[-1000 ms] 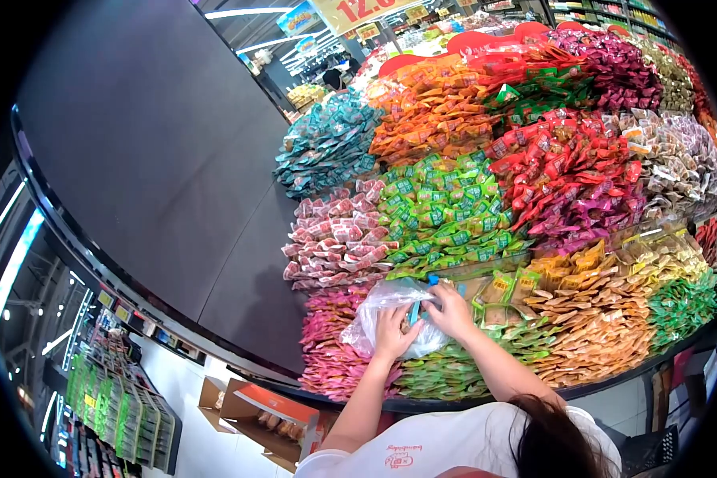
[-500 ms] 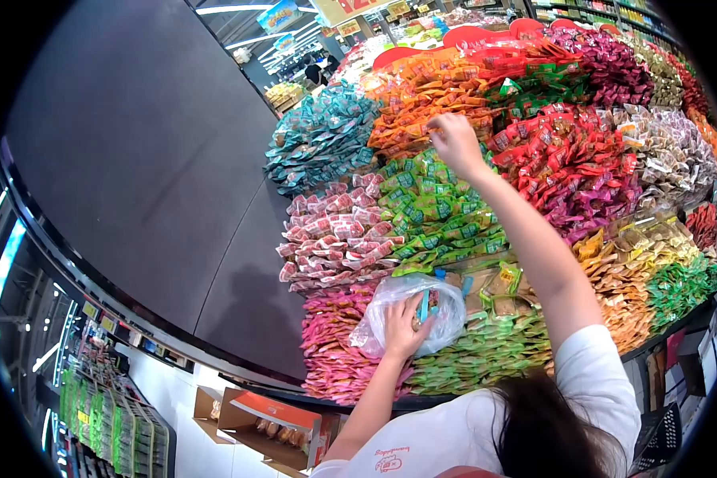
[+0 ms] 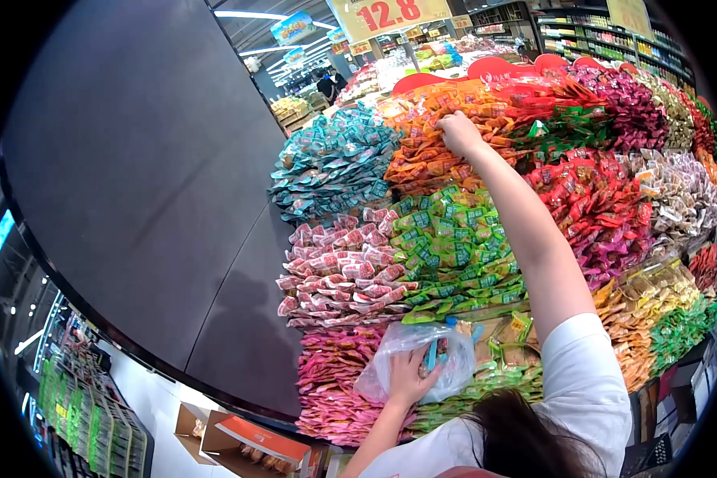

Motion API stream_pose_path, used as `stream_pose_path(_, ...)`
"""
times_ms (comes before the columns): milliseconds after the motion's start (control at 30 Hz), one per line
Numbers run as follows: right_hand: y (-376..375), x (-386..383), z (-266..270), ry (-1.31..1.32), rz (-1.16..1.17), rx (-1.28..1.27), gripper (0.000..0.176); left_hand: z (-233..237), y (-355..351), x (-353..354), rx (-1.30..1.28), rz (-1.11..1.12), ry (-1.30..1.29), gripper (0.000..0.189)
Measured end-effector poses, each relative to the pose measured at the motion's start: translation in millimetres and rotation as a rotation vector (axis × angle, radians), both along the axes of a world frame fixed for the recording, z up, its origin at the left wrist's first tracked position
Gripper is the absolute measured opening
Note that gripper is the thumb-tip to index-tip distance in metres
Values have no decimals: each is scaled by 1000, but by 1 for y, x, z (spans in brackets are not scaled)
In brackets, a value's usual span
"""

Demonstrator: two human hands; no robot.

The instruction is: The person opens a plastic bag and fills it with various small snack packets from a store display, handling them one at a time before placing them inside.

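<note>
My right hand [image 3: 460, 134] is stretched far forward over the heap of orange snack packets [image 3: 422, 163]. Its fingers are bent and closed at the packets; what they hold, if anything, is hidden. Close to my body, my left hand [image 3: 409, 378] grips a clear plastic bag [image 3: 454, 374] at its opening. A few small packets with light-blue parts [image 3: 433, 354] show inside the bag. It rests over pink packets [image 3: 334, 374] and green packets [image 3: 454, 410] at the front of the display.
Teal packets [image 3: 334, 163], red-and-white packets [image 3: 346, 267], bright green packets [image 3: 454, 247] and red packets [image 3: 581, 191] lie heaped around my arms. A dark panel [image 3: 151, 159] stands at left. A price sign [image 3: 390, 17] hangs above the back.
My right hand has come down onto the orange packets, from just above their near edge. My left hand stays at the bag. The view has tilted upward.
</note>
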State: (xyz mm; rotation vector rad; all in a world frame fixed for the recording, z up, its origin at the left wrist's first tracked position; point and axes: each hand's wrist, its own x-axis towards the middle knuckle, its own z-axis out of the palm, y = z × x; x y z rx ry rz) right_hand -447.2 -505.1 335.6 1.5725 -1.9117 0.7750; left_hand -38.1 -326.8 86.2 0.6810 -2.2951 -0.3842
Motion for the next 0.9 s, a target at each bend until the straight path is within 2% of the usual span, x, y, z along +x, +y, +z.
stream_pose_path(200,-1,-9,16,-64,34,5,16,2,0,1,34,8,-35,55)
stream_pose_path(267,3,-3,20,60,65,-128,13,-3,-6,-1,35,-25,3,56)
stream_pose_path(300,0,-6,20,225,70,-126,17,-2,-5,-1,33,-13,2,56)
stream_pose_path(333,-2,-8,19,224,71,-113,17,-2,-2,0,33,0,-4,56)
stream_pose_path(400,-7,-10,21,352,134,34,21,-2,-1,1,53,0,-6,55)
stream_pose_path(533,-9,-12,32,279,45,270,27,-4,-3,1,60,-4,3,55)
stream_pose_path(600,-7,-12,40,314,31,304,27,0,-2,1,63,-3,-6,56)
stream_pose_path(667,-8,-4,49,478,-18,453,40,0,-3,2,62,-2,-12,56)
stream_pose_path(700,-8,-5,45,464,55,346,33,-2,-4,2,66,-13,-4,56)
stream_pose_path(733,-10,-7,45,464,54,348,33,-4,-5,2,70,-25,4,56)
stream_pose_path(800,-12,-10,47,152,158,353,28,-3,-4,2,63,-17,7,56)
stream_pose_path(900,-8,-12,41,141,167,327,28,-4,-2,3,57,-5,3,56)
